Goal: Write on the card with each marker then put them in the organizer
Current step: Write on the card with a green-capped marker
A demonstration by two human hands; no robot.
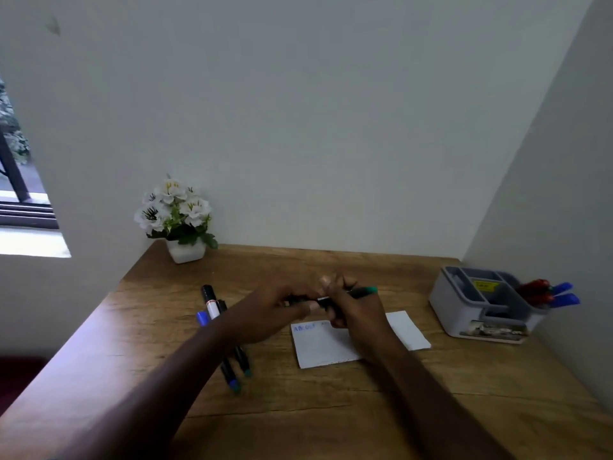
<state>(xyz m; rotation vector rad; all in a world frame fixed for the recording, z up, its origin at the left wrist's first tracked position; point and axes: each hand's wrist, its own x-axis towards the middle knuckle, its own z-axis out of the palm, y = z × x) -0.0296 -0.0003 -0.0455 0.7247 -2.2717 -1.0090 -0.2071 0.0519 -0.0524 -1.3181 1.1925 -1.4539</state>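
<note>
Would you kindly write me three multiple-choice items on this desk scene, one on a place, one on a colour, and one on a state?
1. Where does the flower pot stand?
A. far left corner of the desk
B. on the card
C. inside the organizer

2. What colour is the writing on the card?
A. red
B. blue
C. green

3. What are the hands doing?
A. resting flat on the desk
B. both holding one green-ended marker
C. lifting the organizer

Answers:
1. A, the pot sits by the wall at the desk's far left.
2. B, blue letters show along the card's top edge.
3. B, the left hand and right hand meet on the marker above the card; the organizer stands apart at the right.
</note>
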